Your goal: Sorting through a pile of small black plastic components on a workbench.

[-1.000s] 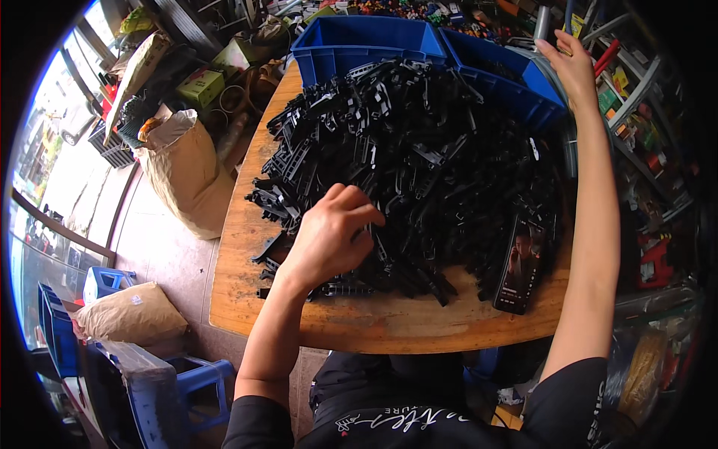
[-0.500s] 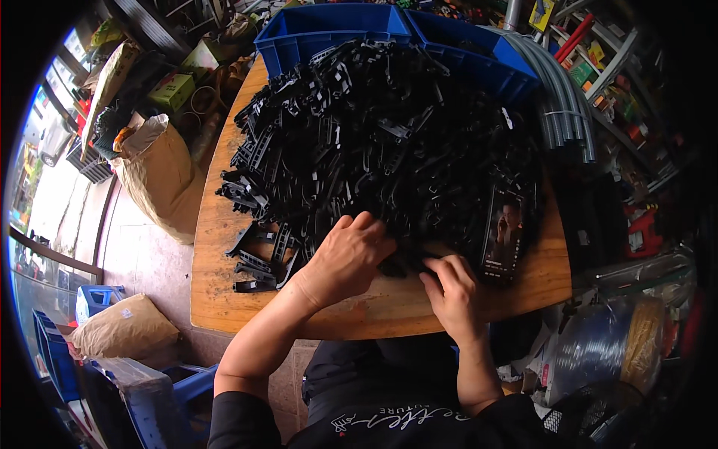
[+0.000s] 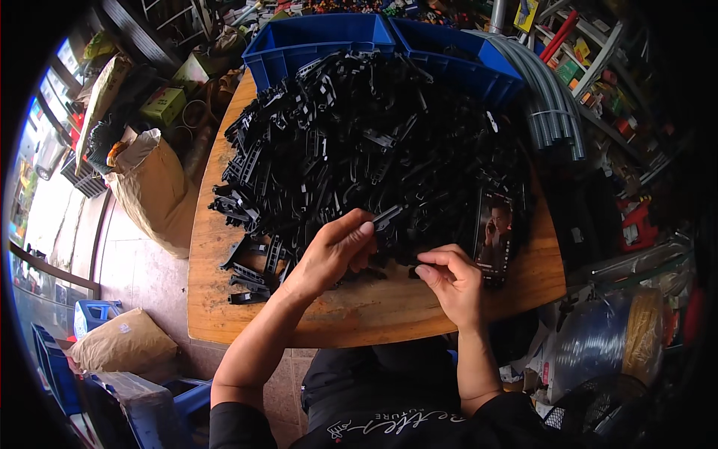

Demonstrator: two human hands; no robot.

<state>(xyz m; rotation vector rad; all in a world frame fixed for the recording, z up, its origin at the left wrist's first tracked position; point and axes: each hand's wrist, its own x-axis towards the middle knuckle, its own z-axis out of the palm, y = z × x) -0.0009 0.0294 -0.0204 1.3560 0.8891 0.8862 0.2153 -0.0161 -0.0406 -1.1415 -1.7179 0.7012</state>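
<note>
A big heap of black plastic parts (image 3: 344, 157) covers most of the wooden table (image 3: 374, 318). At the heap's near edge, my left hand (image 3: 338, 251) is closed with the thumb on top, gripping a black plastic part (image 3: 388, 218) that sticks out past the thumb toward the upper right. To its right, my right hand (image 3: 453, 284) has thumb and index finger drawn together in a pinch. Whatever lies between those fingertips is too dark and small to name. A phone (image 3: 493, 236) showing a person on its screen leans against the heap, just beyond my right hand.
Two blue bins (image 3: 321, 45) stand side by side behind the heap. Grey hoses (image 3: 552, 112) hang bundled at the table's right. Several stray black parts (image 3: 254, 269) lie by the left edge. A brown paper sack (image 3: 153, 187) stands on the floor at left.
My left hand has come up a little from the heap and turned, so the black part now shows. My right thumb and index finger have closed together. The whole view has shifted slightly.
</note>
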